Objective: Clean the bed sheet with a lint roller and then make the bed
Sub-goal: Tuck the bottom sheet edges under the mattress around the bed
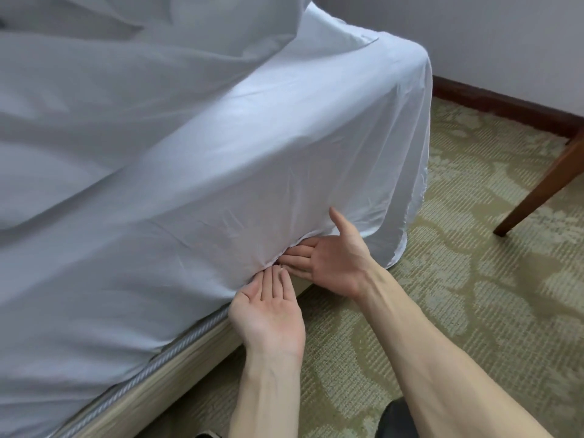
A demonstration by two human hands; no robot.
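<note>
Two bare forearms at the near edge, left hand (268, 314) palm up, straight fingers slid under the hem of the white bed sheet (252, 169), right hand (335, 263) just beside it, flat, thumb raised, gripping nothing, fingertips tucked beneath, sheet draped over the mattress corner, above patterned carpet (442, 248).

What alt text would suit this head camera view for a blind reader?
The left hand and right hand, palms up, push the white bed sheet in above the bed base. Near the corner the sheet hangs loose over patterned carpet; a wooden furniture leg stands at right.
</note>
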